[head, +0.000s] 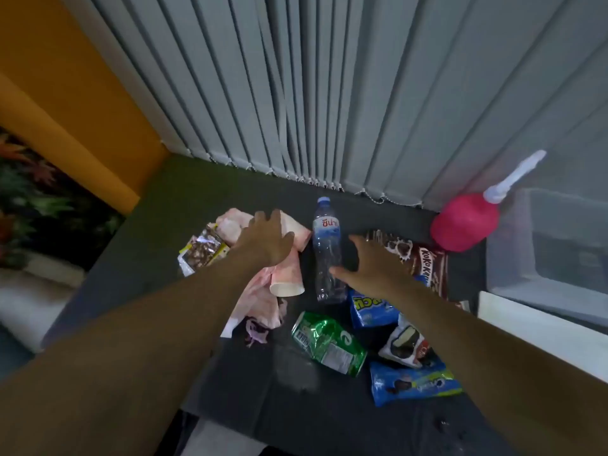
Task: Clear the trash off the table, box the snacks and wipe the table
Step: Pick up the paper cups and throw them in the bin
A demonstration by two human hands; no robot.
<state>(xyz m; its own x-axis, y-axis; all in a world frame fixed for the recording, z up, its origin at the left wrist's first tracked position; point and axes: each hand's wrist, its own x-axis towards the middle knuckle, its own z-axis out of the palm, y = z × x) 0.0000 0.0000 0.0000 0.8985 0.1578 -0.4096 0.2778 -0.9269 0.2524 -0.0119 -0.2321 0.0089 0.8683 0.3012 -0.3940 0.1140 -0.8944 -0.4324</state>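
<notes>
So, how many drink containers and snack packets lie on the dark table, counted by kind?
Clear plastic water bottle: 1
Crushed green metal can: 1
Pink paper cups: 2
Snack packets, two blue, one brown, one white-and-black: 4
Torn-open foil wrapper: 1
Total: 9

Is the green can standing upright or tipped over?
Tipped over: the green can lies on its side, crumpled, with its top end facing left.
</notes>
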